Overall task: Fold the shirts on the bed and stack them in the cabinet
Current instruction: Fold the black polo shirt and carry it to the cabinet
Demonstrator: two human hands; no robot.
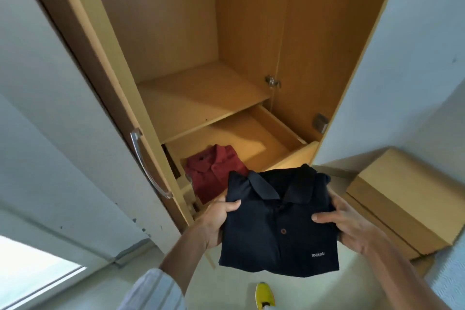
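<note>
Folded black polo shirt (278,224) held between both hands in front of open cabinet (191,40). Left hand (216,219) grips shirt's left edge, right hand (352,224) grips right edge. Folded red shirt (214,171) lies at drawer's (281,131) front-left corner.

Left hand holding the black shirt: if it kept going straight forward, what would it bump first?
Probably the red shirt in the open drawer, just ahead of the left hand; depth is hard to judge.
</note>
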